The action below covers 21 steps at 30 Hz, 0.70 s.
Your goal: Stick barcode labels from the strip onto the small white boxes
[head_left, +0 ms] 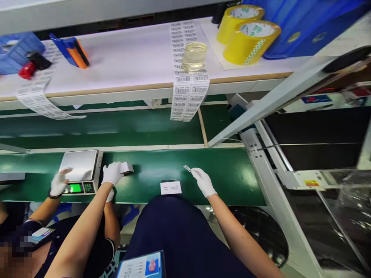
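Note:
My left hand point(112, 173), in a white glove, reaches to the left and is closed on a small white box point(125, 168) above the green bench, beside the scale. My right hand point(203, 182), gloved as well, pinches a small barcode label point(187, 168) between thumb and finger. Between my hands, a flat white box point(171, 187) with a printed barcode lies at the bench's front edge, close to my body.
A co-worker's gloved hand point(58, 183) is at the scale point(79, 166) on the left. Barcode label strips point(186, 101) hang from the upper shelf point(130, 58), under a tape roll point(194, 56). A slanted metal post point(261, 106) and a machine frame stand at right.

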Available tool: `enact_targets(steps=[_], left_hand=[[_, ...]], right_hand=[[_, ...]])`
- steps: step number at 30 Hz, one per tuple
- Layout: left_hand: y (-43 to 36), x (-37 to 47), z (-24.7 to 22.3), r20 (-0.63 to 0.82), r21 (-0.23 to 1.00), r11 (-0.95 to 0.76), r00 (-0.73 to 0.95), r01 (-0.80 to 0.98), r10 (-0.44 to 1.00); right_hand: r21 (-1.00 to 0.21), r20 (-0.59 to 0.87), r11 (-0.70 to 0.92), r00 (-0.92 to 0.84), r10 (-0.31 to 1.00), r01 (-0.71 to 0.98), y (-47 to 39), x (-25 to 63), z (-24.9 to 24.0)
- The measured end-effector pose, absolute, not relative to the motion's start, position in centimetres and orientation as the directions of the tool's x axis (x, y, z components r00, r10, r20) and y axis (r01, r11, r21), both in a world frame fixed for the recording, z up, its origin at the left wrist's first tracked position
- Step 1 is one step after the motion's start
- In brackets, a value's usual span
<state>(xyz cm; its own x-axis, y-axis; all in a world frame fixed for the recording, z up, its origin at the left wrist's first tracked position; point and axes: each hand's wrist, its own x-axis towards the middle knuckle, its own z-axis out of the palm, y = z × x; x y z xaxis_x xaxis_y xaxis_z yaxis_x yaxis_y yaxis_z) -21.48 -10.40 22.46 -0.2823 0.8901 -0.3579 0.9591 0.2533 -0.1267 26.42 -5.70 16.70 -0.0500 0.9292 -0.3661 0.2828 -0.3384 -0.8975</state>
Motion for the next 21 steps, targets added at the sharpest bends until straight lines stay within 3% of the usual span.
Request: enact_targets(steps=[6,10,15,21], left_hand=[[-6.1,-9.2,21.2,-0.447,0.257,0.088,0.038,0.963,0.894],[-5.3,-2.2,19.7,-0.450,0.412,0.023,0.181,0.911,0.874],[-6.1,-1.7,17.7,-0.422,0.635,0.007,0.340,0.773,0.840],[-8.3,-4.1,15.7,-0.387,0.842,0.172,0.351,0.510,0.853]], right_hand=[[-0.861,-0.416,-0.353,-0.108,0.903,0.366,-6.2,27.0,16.8],[-0.863,-0.368,-0.261,-0.186,0.911,0.433,-6.2,26.7,18.3],[-0.808,-0.433,-0.249,-0.251,0.866,0.534,-5.8,26.1,20.9],[-0.800,-0.441,-0.218,-0.301,0.846,0.559,-5.1,23.5,21.3]])
